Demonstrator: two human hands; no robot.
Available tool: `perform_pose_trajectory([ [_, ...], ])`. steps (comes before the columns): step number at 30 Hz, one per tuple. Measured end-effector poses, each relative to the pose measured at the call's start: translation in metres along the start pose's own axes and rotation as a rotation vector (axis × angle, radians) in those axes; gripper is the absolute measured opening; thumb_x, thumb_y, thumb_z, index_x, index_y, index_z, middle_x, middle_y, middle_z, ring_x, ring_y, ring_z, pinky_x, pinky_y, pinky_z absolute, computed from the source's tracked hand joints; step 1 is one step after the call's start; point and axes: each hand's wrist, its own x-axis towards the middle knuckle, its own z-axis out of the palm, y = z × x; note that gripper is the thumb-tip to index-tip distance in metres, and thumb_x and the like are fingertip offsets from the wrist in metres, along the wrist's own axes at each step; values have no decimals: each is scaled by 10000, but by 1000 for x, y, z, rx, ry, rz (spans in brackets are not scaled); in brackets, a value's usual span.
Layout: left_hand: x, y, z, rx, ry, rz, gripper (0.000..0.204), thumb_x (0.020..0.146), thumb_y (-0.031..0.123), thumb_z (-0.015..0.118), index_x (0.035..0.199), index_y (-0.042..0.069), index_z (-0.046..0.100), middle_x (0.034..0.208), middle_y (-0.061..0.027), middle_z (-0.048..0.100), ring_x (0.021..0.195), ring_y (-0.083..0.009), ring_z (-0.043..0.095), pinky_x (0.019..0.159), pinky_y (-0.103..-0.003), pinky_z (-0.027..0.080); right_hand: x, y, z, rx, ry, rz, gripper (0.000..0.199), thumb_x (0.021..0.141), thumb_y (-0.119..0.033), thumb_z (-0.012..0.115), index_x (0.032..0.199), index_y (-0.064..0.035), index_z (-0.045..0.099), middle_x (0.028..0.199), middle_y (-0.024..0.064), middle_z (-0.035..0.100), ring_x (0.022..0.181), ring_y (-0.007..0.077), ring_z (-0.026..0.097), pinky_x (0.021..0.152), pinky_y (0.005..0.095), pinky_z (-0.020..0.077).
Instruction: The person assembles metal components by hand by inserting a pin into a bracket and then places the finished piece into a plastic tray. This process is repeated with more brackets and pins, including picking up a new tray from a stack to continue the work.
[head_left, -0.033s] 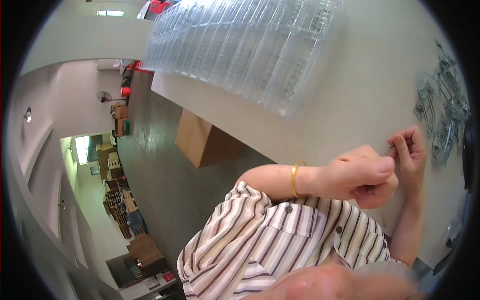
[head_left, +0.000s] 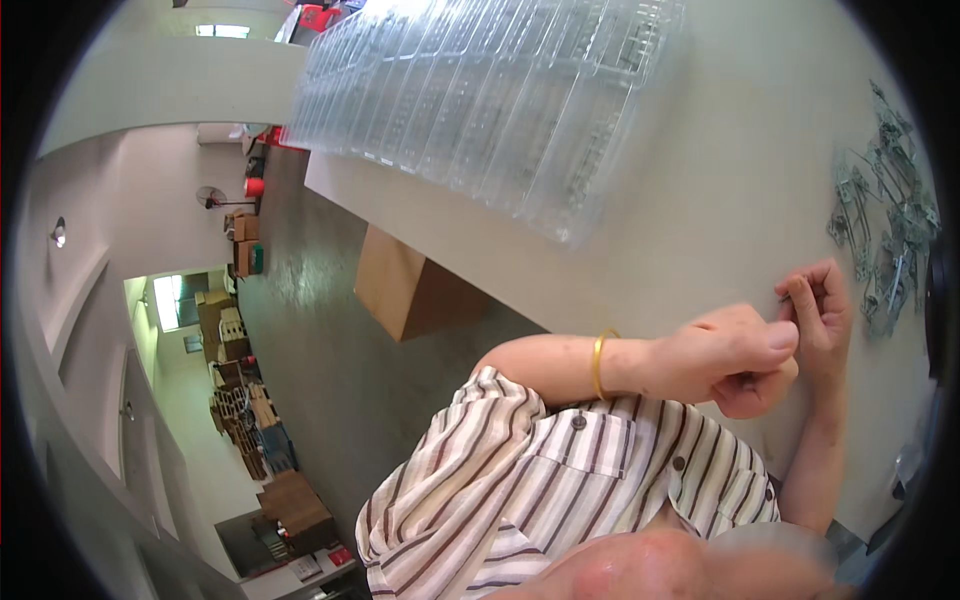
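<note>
My left hand [head_left: 738,360], with a yellow bangle [head_left: 598,366] on its wrist, is curled closed with the thumb laid over the bent fingers. Just beyond it, close against it in the picture, my right hand [head_left: 822,318] is closed in a pinch, thumb to forefinger. A tiny dark bit shows at the right fingertips, too small to name. What my left fingers hold, if anything, is hidden. Nearest my right hand, on the pale table [head_left: 700,230], lies a loose heap of small metal parts with thin rods [head_left: 895,220].
Clear plastic compartment trays [head_left: 470,110] cover the table's far left part. Below the table edge, a cardboard box [head_left: 400,285] stands on the grey floor [head_left: 310,330]. Stacked boxes, pallets [head_left: 238,420] and a fan [head_left: 211,197] are off to the left.
The whole view has shifted very slightly. My left hand has turned a little and sits a touch lower and further right; both hands stay closed and close together.
</note>
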Motion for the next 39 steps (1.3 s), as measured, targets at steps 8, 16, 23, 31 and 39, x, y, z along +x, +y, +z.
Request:
perform_pose_trajectory([
  [8,6,-14,-38,-37,106,-283,704,1061,531,331,531,87,462,533,12,405,479,-79,309,440,-260,229,-3,-16,15,134,33,-6,144,1026,-163,581,966,-50,515,903,70,615,589,56,515,542,195,421],
  [16,4,-3,-45,40,46,-376,688,1070,517,351,571,63,490,555,12,431,522,-99,369,499,-282,300,-9,-24,21,183,6,55,144,1023,-150,578,999,-35,494,955,119,610,581,70,534,536,193,445],
  [23,0,-7,-49,97,34,-392,740,1058,570,331,550,70,525,522,10,446,496,-97,373,483,-279,315,-13,-22,25,142,9,87,175,1009,-160,603,1015,-29,487,961,149,612,572,80,547,524,194,458],
  [31,-1,-6,-46,61,-3,-455,751,1055,583,324,550,71,540,529,1,487,513,-101,420,504,-283,352,-20,-24,21,159,-9,116,177,1001,-147,613,1023,-26,486,965,161,616,583,85,553,530,201,473],
  [39,5,2,-47,125,-13,-478,762,1051,598,313,559,68,554,538,-3,501,534,-109,433,529,-295,368,-21,-22,18,134,-15,117,168,995,-126,615,1030,-22,488,973,168,617,596,96,571,539,210,485],
])
